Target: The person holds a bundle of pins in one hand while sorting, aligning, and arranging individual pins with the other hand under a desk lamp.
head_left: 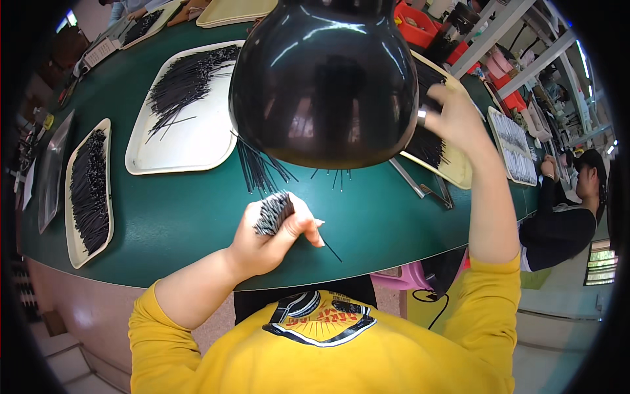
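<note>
My left hand [275, 236] is closed round a thick bundle of thin black wires [274, 213], their pale cut ends facing up. A single wire [333, 251] sticks out below the fingers to the right. Over the right-hand cream tray [461, 175] of black wires [426, 146], my right hand [457, 121] is raised with its fingers apart. It is slightly blurred, and nothing shows between the fingers; a small white spot lies at one of them. More loose wires [259, 167] lie on the green table just beyond my left hand, partly under the lamp.
A large black lamp shade [321, 85] hangs over the table's middle, hiding part of it. Trays of wires stand at left [109, 226] and back left [197, 150]. Metal tweezers [410, 178] lie by the right tray. A co-worker [564, 217] sits at the right.
</note>
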`<state>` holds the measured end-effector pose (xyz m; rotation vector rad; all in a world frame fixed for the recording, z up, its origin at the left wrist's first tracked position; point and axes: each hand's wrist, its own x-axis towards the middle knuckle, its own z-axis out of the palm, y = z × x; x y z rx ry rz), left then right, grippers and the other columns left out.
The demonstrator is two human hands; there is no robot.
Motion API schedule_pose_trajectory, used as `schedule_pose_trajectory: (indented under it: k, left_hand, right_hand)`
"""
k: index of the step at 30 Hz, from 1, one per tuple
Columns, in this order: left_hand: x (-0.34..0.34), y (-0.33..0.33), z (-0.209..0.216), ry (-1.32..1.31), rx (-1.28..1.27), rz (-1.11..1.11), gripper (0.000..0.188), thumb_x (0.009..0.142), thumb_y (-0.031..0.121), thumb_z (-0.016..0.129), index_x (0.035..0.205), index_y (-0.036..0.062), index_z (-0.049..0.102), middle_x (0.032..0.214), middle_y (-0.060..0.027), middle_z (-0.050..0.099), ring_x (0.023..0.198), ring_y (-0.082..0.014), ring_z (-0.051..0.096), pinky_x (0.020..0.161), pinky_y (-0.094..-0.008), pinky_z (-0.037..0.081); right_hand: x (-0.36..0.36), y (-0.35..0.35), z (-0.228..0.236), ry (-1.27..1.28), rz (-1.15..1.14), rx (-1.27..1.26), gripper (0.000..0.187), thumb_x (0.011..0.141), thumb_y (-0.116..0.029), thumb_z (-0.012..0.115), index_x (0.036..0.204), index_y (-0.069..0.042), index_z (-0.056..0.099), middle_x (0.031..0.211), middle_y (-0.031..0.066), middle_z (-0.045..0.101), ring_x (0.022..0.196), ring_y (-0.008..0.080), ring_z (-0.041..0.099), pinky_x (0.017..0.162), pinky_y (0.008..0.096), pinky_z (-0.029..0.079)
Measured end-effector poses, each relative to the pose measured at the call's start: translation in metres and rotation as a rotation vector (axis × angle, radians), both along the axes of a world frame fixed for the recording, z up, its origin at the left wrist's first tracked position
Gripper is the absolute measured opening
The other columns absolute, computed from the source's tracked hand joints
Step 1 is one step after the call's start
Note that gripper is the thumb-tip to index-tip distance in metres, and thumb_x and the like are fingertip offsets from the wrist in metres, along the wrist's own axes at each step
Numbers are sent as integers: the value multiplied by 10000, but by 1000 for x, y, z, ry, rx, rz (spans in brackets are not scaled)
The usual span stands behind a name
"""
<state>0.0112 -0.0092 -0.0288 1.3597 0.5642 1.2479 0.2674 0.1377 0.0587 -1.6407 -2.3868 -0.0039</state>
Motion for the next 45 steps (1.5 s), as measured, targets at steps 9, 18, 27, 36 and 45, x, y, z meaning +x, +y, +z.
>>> schedule_pose_trajectory:
  k: [9, 18, 27, 36, 45]
  left_hand:
    - [-5, 3, 27, -100, -496, 87, 143, 830, 105, 467, 834, -20, 537, 611, -113, 553, 379, -124, 512, 309, -170, 334]
    - [-8, 5, 37, -138, -570, -59, 139, 807, 100, 499, 870, -1, 570, 610, -109, 562, 331, -84, 450, 297, -164, 292]
    - [-3, 5, 30, -166, -609, -47, 159, 813, 120, 506, 752, -23, 539, 574, -83, 552, 374, -61, 459, 329, -155, 313]
    - [-7, 7, 31, -216, -688, 9, 104, 790, 96, 546, 748, 1, 538, 582, -47, 530, 399, -67, 474, 339, -158, 339]
    - [-13, 8, 26, -412, -723, -192, 108, 810, 101, 513, 842, -3, 506, 597, -41, 509, 382, -76, 446, 361, -167, 356]
  right_hand:
    - [-21, 11, -10, 330, 140, 147, 354, 703, -38, 439, 1051, -10, 496, 797, 96, 596, 770, 223, 575, 721, 299, 435]
    - [-72, -56, -58, 839, 635, -98, 215, 689, 11, 589, 900, 21, 545, 851, 97, 574, 753, 167, 543, 663, 268, 445]
    - [-92, -74, -72, 989, 534, -686, 233, 756, -51, 571, 976, 20, 543, 685, 36, 545, 606, 92, 511, 529, 191, 413]
    - [-83, -71, -91, 1339, 601, -278, 215, 672, 34, 614, 879, 16, 559, 839, 84, 584, 742, 171, 562, 649, 257, 457]
    - [-84, -70, -94, 1766, 540, -972, 201, 700, 50, 599, 895, 16, 565, 853, 60, 580, 766, 168, 556, 665, 242, 455]
